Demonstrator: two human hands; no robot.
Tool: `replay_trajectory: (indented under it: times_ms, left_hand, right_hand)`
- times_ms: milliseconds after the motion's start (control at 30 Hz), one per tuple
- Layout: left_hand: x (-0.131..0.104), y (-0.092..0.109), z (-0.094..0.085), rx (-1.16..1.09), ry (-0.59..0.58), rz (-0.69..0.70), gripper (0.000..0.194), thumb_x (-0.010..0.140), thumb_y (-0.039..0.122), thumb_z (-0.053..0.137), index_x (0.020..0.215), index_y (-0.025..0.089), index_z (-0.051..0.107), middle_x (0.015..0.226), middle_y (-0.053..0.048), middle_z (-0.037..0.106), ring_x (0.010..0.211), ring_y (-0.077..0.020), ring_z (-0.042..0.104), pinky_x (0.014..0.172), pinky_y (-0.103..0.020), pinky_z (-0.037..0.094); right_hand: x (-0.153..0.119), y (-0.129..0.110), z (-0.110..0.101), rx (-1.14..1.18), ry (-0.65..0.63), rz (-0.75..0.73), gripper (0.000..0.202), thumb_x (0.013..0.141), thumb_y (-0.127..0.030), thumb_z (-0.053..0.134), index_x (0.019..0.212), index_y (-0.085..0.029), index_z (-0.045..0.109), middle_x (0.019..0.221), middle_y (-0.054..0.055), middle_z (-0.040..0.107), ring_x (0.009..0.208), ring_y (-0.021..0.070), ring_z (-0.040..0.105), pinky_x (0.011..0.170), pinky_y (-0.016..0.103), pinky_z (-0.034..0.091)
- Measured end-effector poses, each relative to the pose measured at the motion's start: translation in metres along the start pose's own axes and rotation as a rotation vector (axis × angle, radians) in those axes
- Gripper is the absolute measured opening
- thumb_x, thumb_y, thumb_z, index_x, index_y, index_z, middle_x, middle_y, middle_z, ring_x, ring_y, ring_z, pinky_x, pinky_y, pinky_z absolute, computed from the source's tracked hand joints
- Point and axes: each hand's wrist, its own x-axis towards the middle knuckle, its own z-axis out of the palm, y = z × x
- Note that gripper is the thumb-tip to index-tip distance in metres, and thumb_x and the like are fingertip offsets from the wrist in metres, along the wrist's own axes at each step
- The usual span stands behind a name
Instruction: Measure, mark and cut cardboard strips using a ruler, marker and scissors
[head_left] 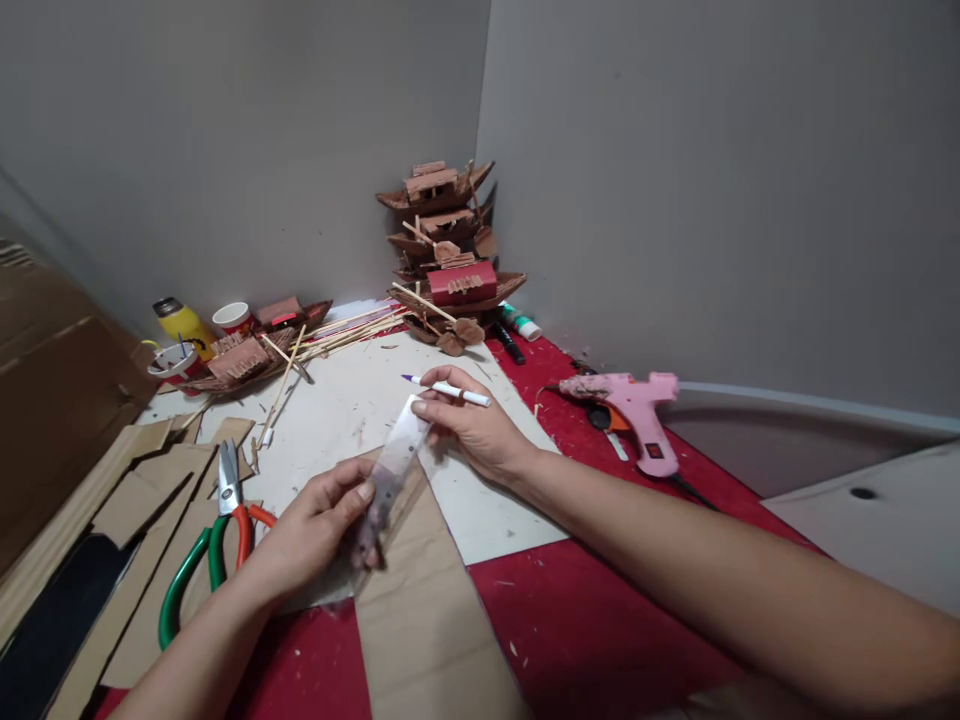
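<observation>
My left hand (330, 515) is closed on the lower part of a clear plastic ruler (396, 450), thumb on top. The ruler is tilted above a strip of brown cardboard (427, 600). My right hand (476, 425) is closed around a white marker pen (457, 391), whose purple tip points left. The right thumb also touches the ruler's upper end. Beneath lies a white board (495, 500). Left of my left hand rest scissors (229, 500) with green and orange handles, blades slightly apart.
A pink glue gun (637, 410) lies at the right on the red table (585, 620). Model boats (457, 285) are stacked in the corner, and another boat (240, 360) stands left beside paper cups (232, 318) and a yellow bottle (184, 325). Thin sticks (349, 335) and cardboard scraps (142, 500) lie around.
</observation>
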Motion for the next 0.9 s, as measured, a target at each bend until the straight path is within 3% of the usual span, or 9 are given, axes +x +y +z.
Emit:
replay_trajectory:
  times_ms: [133,267,367,433,567,633,767,900]
  left_hand:
    - [-0.01,0.019,-0.007,0.006,0.074,-0.026,0.04,0.081,0.034,0.071,0.117,0.019,0.063,0.065,0.001,0.062,0.045,-0.0078,0.056,0.045,-0.016,0.043]
    - [-0.019,0.043,-0.019,-0.275,0.116,0.05,0.057,0.075,0.04,0.073,0.124,0.014,0.06,0.105,-0.015,0.071,0.073,-0.021,0.07,0.057,-0.025,0.056]
    - [-0.016,0.047,-0.023,-0.436,0.24,0.202,0.051,0.08,0.045,0.067,0.118,0.012,0.062,0.121,-0.019,0.065,0.1,-0.0271,0.068,0.074,-0.029,0.058]
    - [-0.011,0.041,-0.02,-0.412,0.333,0.265,0.039,0.08,0.038,0.069,0.111,0.015,0.065,0.117,-0.014,0.068,0.102,-0.0235,0.067,0.079,-0.028,0.057]
    - [0.002,0.021,-0.011,-0.257,0.404,0.271,0.029,0.07,0.025,0.079,0.093,0.015,0.066,0.094,-0.007,0.073,0.069,-0.0112,0.067,0.063,-0.02,0.055]
    - [0.006,0.016,-0.01,-0.218,0.399,0.252,0.029,0.067,0.029,0.081,0.085,0.014,0.064,0.08,-0.004,0.071,0.059,-0.0096,0.063,0.057,-0.02,0.054]
    - [0.012,0.021,-0.014,-0.09,0.386,0.199,0.034,0.066,0.035,0.08,0.084,0.015,0.06,0.059,0.002,0.064,0.049,-0.0103,0.059,0.051,-0.021,0.051]
    - [0.018,0.036,-0.011,0.062,0.315,0.093,0.044,0.063,0.034,0.08,0.094,0.015,0.055,0.054,0.0,0.064,0.041,-0.013,0.057,0.043,-0.023,0.048]
  right_hand:
    - [0.004,-0.007,-0.006,-0.091,-0.118,0.089,0.033,0.063,-0.023,0.078,0.089,-0.017,0.059,0.06,-0.005,0.061,0.044,0.0071,0.051,0.038,0.016,0.04]
    - [0.009,-0.01,-0.009,-0.048,0.029,-0.033,0.034,0.064,-0.024,0.078,0.089,-0.019,0.055,0.065,-0.005,0.063,0.056,0.0091,0.059,0.047,0.017,0.046]
    - [0.004,-0.008,-0.003,-0.013,0.135,-0.117,0.037,0.066,-0.027,0.077,0.089,-0.022,0.049,0.067,-0.007,0.062,0.064,0.0111,0.064,0.052,0.018,0.049]
    - [-0.006,-0.003,0.006,-0.012,0.128,-0.114,0.038,0.067,-0.029,0.078,0.089,-0.022,0.047,0.067,-0.007,0.061,0.067,0.0136,0.067,0.053,0.021,0.05]
    - [-0.034,0.005,0.024,-0.055,-0.092,-0.027,0.032,0.071,-0.027,0.076,0.088,-0.021,0.05,0.072,-0.006,0.06,0.066,0.0113,0.064,0.057,0.022,0.049]
    - [-0.04,0.007,0.026,-0.139,-0.128,-0.091,0.025,0.075,-0.027,0.073,0.087,-0.02,0.052,0.077,-0.005,0.059,0.07,0.0103,0.063,0.063,0.023,0.05]
    - [-0.03,0.008,0.015,-0.243,0.03,-0.233,0.022,0.085,-0.038,0.063,0.089,-0.021,0.05,0.082,-0.001,0.064,0.074,0.0126,0.065,0.069,0.027,0.051]
    - [-0.013,0.013,0.004,-0.263,0.128,-0.185,0.027,0.086,-0.046,0.059,0.09,-0.021,0.048,0.077,0.0,0.067,0.068,0.0128,0.065,0.065,0.027,0.052]
